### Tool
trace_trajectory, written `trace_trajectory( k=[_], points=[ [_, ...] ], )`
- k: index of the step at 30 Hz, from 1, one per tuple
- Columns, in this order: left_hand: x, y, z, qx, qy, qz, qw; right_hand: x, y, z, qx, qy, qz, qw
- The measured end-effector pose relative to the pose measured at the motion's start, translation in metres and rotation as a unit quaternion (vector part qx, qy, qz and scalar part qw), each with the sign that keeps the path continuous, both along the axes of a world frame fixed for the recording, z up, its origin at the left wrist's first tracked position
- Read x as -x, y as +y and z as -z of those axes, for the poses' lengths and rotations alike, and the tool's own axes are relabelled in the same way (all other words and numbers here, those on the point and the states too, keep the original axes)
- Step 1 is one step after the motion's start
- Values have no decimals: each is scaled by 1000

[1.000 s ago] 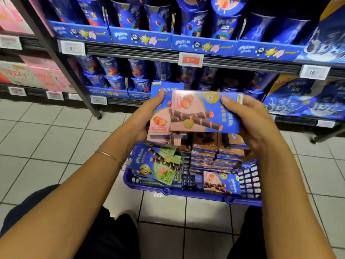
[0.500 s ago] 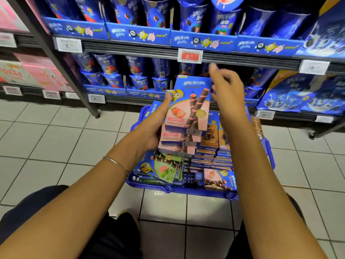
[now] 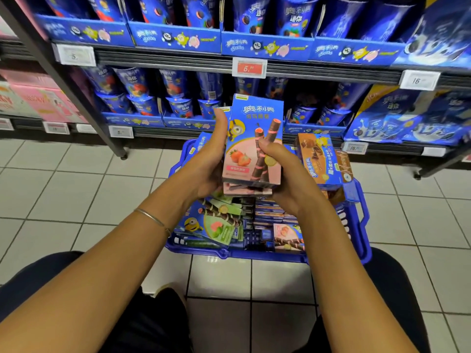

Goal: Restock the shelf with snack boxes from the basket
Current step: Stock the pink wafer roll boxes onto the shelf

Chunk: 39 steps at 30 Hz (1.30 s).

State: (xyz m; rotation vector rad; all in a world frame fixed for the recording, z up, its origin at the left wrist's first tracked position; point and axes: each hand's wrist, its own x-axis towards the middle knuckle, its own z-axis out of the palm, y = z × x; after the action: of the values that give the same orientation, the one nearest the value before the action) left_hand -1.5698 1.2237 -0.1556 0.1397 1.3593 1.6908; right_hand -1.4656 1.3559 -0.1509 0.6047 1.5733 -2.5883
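Your left hand point(image 3: 210, 161) and right hand point(image 3: 280, 174) clasped the strawberry boxes point(image 3: 254, 118); squaring them before shelving looked wise.

My blue basket point(image 3: 254, 254) sits on the white tiled floor point(image 3: 76, 200); just beyond it, the shelf point(image 3: 178, 65) carries blue trays point(image 3: 175, 40) of snack cups point(image 3: 131, 82).

Stacked blue-and-pink snack boxes point(image 3: 254, 138) were held upright over the basket point(image 3: 254, 254). The blue basket was found packed full.
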Motion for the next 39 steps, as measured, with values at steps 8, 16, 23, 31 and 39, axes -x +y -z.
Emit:
trace_trajectory(
  k=[8, 16, 23, 31, 39],
  points=[
    [0, -11, -8, -70, 35, 12, 997, -8, 20, 2, 65, -6, 20, 998],
    [-16, -5, -8, -76, 9, -36, 996, -39, 42, 112, -486, -296, -155, 808],
    [-27, 1, -7, -87, -3, 1, 996, -21, 31, 165, -722, -237, -423, 493],
    [-36, 5, -13, -74, 10, 50, 996, -33, 31, 187, -705, -195, -557, 393],
    [-43, 4, -17, -56, 9, 39, 998, -22, 11, 196, -752, -229, -546, 289]
  ],
)
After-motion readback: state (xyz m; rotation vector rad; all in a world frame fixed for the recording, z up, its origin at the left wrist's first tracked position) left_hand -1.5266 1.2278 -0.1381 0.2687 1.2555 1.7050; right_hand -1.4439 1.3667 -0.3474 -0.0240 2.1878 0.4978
